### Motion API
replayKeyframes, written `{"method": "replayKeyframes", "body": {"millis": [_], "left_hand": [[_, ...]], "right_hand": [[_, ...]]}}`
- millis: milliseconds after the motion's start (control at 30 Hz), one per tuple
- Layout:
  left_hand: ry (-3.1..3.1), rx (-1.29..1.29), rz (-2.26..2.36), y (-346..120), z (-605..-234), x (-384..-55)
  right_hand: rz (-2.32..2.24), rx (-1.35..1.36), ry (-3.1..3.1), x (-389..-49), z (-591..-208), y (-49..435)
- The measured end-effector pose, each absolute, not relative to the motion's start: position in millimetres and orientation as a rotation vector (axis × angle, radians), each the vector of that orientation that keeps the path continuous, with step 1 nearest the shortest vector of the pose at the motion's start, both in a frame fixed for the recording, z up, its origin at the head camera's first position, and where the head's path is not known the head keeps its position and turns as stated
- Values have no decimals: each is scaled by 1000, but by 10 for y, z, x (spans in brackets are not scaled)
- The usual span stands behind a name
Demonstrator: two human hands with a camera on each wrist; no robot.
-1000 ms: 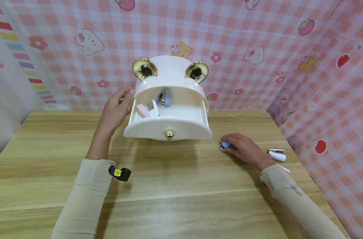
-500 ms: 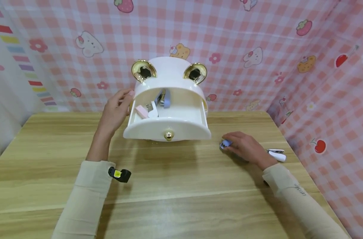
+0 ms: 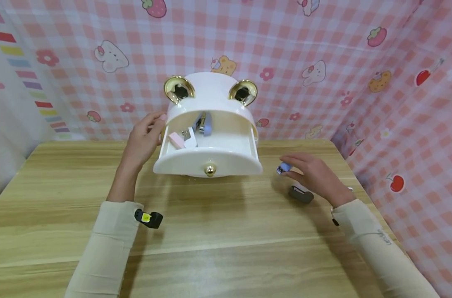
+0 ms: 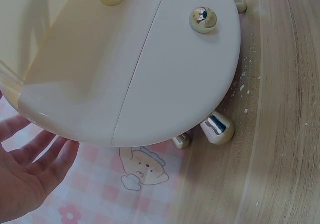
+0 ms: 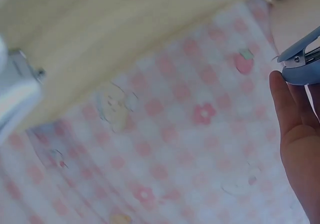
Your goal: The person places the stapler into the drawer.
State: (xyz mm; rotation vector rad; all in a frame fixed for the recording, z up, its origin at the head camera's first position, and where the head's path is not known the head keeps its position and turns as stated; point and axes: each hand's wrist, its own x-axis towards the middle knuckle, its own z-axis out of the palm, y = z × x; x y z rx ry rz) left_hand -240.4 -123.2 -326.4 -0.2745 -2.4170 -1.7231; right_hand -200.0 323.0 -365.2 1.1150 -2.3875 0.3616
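In the head view, my right hand [image 3: 316, 174] pinches a small blue stapler [image 3: 284, 167] by its end, raised over the table to the right of the cabinet. The same stapler [image 5: 302, 64] shows at the right edge of the right wrist view. My left hand [image 3: 144, 136] rests its fingers against the left side of a white frog-shaped drawer cabinet [image 3: 211, 89]. From the left wrist view, its fingertips [image 4: 70, 151] touch the cabinet's curved side. The upper drawer [image 3: 233, 161] is pulled out. Inside lie a blue stapler [image 3: 207, 124], a pink stapler [image 3: 176, 140] and a white stapler [image 3: 191, 140].
A dark grey stapler [image 3: 301, 193] lies on the wooden table [image 3: 211, 256] beneath my right hand. Farther right, a white object [image 3: 350, 189] peeks out beyond the wrist. Pink checked cloth [image 3: 136, 49] hangs behind and to the right.
My right hand has lifted the blue stapler off the table and moved slightly back, uncovering the dark grey stapler. The white stapler at right is now mostly hidden. The left hand stays put.
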Motion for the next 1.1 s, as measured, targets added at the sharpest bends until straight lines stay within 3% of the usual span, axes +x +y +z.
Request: {"method": "replayKeyframes", "body": {"millis": [467, 1100], "left_hand": [[-2428, -270, -1721, -1226, -3266, -2399], [-2430, -279, -1739, -1246, -3261, -2394]], "right_hand": [[338, 1135, -2253, -1969, -3127, 3158], [280, 1133, -2264, -1923, -2709, 2934]]}}
